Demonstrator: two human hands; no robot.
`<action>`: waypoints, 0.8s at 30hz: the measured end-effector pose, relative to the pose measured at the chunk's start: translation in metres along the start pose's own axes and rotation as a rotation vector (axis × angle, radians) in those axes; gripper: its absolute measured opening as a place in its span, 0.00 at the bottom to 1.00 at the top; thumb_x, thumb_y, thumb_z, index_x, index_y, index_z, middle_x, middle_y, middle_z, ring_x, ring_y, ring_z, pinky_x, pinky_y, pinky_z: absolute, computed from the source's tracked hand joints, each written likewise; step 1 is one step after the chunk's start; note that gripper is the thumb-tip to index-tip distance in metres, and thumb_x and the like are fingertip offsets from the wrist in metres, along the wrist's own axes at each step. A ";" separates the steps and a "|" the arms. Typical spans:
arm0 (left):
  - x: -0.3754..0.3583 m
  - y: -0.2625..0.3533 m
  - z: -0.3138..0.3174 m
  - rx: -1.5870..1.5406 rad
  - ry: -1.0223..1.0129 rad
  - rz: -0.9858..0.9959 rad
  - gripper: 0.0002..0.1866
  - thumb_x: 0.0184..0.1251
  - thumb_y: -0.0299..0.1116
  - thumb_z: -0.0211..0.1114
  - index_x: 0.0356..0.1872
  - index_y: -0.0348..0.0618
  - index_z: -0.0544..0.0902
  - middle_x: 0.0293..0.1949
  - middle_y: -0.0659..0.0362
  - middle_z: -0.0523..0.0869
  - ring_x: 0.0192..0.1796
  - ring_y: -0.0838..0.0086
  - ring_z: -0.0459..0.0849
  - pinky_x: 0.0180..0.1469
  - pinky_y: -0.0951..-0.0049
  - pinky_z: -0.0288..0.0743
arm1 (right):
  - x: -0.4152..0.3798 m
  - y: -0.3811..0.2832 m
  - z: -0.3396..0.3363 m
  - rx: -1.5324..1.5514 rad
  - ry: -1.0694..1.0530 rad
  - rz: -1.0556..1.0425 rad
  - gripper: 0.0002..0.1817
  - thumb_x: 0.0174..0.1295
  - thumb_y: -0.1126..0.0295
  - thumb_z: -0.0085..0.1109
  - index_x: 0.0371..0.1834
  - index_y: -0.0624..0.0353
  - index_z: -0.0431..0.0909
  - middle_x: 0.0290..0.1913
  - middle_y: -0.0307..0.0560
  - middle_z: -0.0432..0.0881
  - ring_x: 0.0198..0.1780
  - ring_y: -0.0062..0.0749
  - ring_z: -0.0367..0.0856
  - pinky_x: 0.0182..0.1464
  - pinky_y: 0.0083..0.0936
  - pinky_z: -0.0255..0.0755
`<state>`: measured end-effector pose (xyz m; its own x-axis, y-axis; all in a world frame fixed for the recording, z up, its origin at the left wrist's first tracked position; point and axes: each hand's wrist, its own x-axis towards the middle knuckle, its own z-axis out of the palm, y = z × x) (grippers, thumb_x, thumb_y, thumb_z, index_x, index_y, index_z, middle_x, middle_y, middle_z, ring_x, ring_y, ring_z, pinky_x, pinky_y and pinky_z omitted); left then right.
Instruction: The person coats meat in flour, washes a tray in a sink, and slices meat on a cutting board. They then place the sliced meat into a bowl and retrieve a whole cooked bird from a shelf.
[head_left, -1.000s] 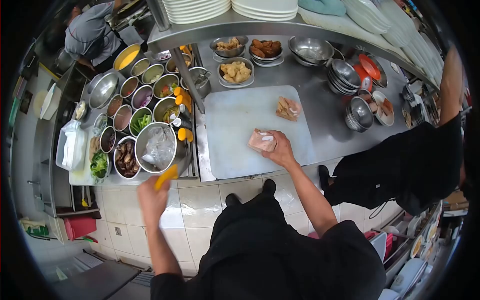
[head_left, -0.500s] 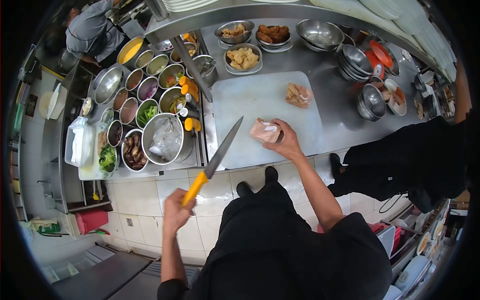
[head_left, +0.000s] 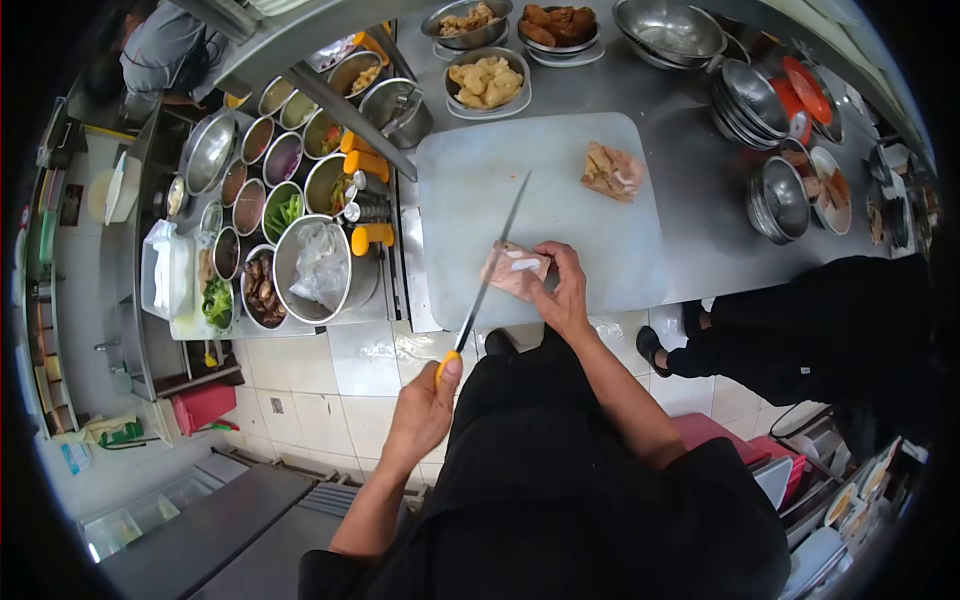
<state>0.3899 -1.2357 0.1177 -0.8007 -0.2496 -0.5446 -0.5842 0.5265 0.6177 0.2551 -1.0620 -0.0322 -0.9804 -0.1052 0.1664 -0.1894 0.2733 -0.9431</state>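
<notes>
left grip (head_left: 425,412) wrapped round yellow-handled knife (head_left: 477,300) — blade over white cutting board (head_left: 470,180), right grip (head_left: 566,297) holding pale pink block (head_left: 515,272) on board's near half, second chunk (head_left: 612,172) at board's far right

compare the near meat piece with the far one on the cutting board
The right hand holds the near meat piece; no hand touches the far meat piece.
The knife crosses the near piece's left side in view; the far piece is clear of it.
The near piece shows a white patch on top; the far piece looks browner.
Both lie on the cutting board.
</notes>
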 end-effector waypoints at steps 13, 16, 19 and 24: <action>-0.020 0.057 0.001 0.182 -0.028 -0.178 0.27 0.73 0.51 0.44 0.28 0.32 0.71 0.14 0.39 0.72 0.22 0.41 0.73 0.25 0.55 0.64 | 0.005 -0.005 0.004 -0.074 0.067 -0.112 0.18 0.43 0.76 0.57 0.41 0.63 0.71 0.42 0.55 0.74 0.45 0.50 0.71 0.48 0.37 0.68; -0.022 0.062 0.000 0.206 -0.059 -0.214 0.26 0.73 0.50 0.44 0.29 0.32 0.70 0.15 0.38 0.72 0.25 0.38 0.73 0.26 0.53 0.64 | 0.005 -0.005 0.005 -0.081 0.067 -0.101 0.18 0.43 0.75 0.58 0.41 0.63 0.71 0.42 0.54 0.74 0.45 0.50 0.72 0.48 0.37 0.68; -0.024 0.062 -0.001 0.229 -0.062 -0.209 0.26 0.73 0.51 0.43 0.30 0.33 0.70 0.16 0.38 0.72 0.26 0.37 0.73 0.27 0.52 0.64 | 0.006 -0.005 0.006 -0.071 0.072 -0.093 0.18 0.43 0.75 0.58 0.40 0.63 0.71 0.41 0.54 0.74 0.44 0.50 0.72 0.47 0.37 0.68; -0.050 0.060 -0.015 0.362 -0.083 -0.275 0.20 0.71 0.44 0.49 0.31 0.32 0.72 0.17 0.36 0.75 0.27 0.36 0.75 0.28 0.46 0.67 | 0.007 -0.004 0.007 -0.082 0.085 -0.098 0.18 0.42 0.75 0.58 0.40 0.63 0.72 0.41 0.54 0.75 0.43 0.49 0.72 0.46 0.37 0.68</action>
<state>0.3932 -1.2041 0.1908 -0.6002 -0.3616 -0.7134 -0.6780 0.7032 0.2140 0.2496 -1.0701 -0.0296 -0.9575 -0.0552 0.2831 -0.2845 0.3434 -0.8951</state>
